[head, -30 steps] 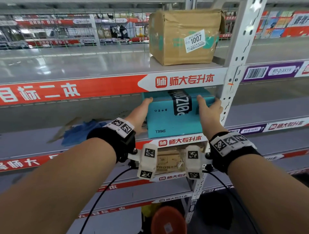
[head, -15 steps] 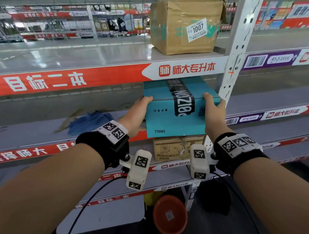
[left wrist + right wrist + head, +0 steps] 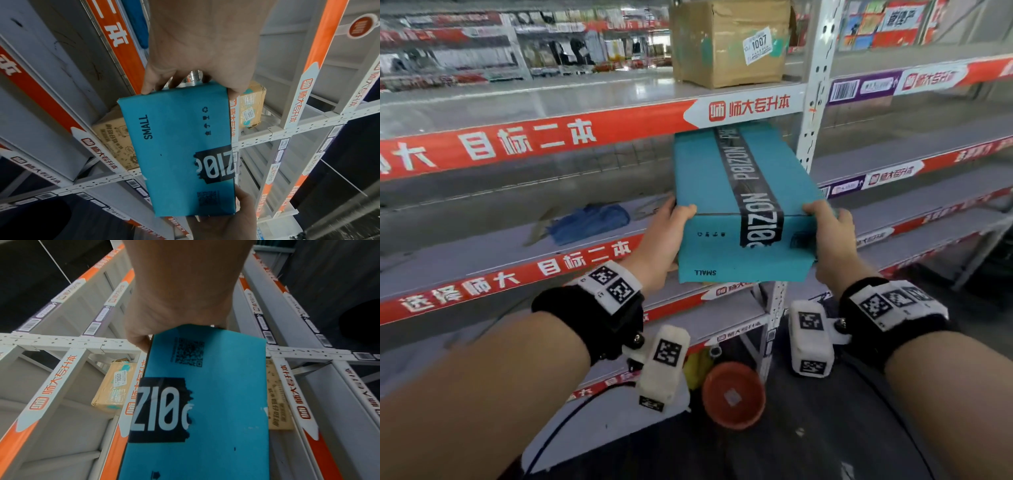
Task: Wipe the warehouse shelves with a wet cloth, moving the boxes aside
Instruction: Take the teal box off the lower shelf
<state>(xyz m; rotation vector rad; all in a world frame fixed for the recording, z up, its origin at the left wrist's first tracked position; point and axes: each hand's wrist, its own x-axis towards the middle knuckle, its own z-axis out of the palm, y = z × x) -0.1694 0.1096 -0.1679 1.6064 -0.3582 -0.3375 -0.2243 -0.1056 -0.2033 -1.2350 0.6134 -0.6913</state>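
A teal box (image 3: 739, 192) with black POIZON tape and the word SMALL hangs in front of the middle shelf (image 3: 482, 253), held at its near end. My left hand (image 3: 664, 236) grips the box's left side, thumb on its top edge. My right hand (image 3: 828, 236) grips the right side the same way. The left wrist view shows the box's end face (image 3: 179, 146) with my left hand's fingers (image 3: 150, 82) curled round one side. The right wrist view shows the same box (image 3: 205, 394) under my right hand. A blue cloth (image 3: 589, 222) lies on the middle shelf, left of the box.
A brown carton (image 3: 732, 41) labelled 1007 stands on the upper shelf beside the white upright post (image 3: 815, 85). Another printed brown box (image 3: 115, 138) sits on the shelf below. An orange round bucket (image 3: 732, 394) stands on the floor under my hands.
Both hands have pulled the teal box out of the shelf toward me and slightly to the right. The cloth has stayed in place.
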